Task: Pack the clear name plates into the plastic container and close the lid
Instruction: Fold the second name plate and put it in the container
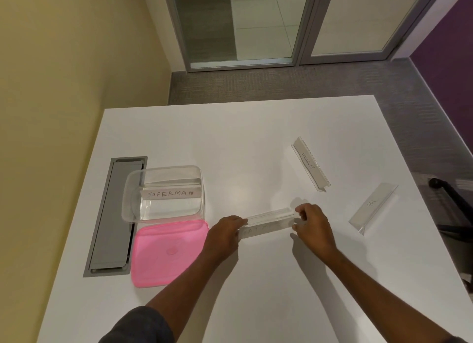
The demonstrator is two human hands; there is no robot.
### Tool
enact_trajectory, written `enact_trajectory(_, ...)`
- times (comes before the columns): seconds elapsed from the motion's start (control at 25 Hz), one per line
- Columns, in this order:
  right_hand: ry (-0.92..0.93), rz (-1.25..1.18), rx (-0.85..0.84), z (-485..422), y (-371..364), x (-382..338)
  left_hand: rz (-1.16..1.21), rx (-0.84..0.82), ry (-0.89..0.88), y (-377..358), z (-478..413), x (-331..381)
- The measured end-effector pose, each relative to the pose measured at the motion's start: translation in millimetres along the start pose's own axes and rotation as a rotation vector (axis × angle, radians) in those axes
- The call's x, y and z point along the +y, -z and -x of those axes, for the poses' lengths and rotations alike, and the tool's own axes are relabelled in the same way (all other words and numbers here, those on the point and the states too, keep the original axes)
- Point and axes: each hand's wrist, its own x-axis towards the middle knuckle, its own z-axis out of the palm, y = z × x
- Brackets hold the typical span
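Note:
A clear name plate (pixel 268 222) with faint lettering lies at the table's middle, gripped at both ends: my left hand (pixel 226 234) holds its left end, my right hand (pixel 313 226) its right end. To the left stands the clear plastic container (pixel 202 189), open, with a plate reading SUPERMAN (pixel 170 193) inside. The pink lid (pixel 166 253) lies flat on the table just in front of the container. Two more clear name plates rest on the table to the right: one reading ELEPHANT (pixel 311 163) and one with short lettering (pixel 372 207) near the right edge.
A grey cable hatch (pixel 112 214) is set into the white table (pixel 230 138) left of the container. A dark chair arm (pixel 450 197) sits beyond the table's right edge. Yellow wall on the left, glass doors behind.

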Motion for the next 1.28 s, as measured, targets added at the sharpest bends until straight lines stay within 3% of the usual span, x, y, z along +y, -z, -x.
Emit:
enact_trajectory(0.2,0.314,0.398,-0.227,-4,-1,-13,-0.064,-0.030,-0.018,1,-4,3)
enact_trajectory(0.36,0.541,0.543,-0.236,-10,-8,-17,-0.165,-0.071,-0.056,1,-4,4)
enact_trajectory(0.64,0.599,0.658,-0.262,-17,-4,-18,-0.264,-0.061,-0.068,-1,-4,4)
enact_trajectory(0.84,0.581,0.587,-0.261,-16,12,-10,-0.269,-0.053,-0.131,7,-1,5)
enact_trajectory(1.08,0.562,0.478,-0.160,-2,29,-31,-0.222,0.060,-0.232,48,15,2)
enact_trajectory(1.28,0.684,0.417,-0.105,12,32,-79,-0.206,0.178,-0.284,105,37,-23)
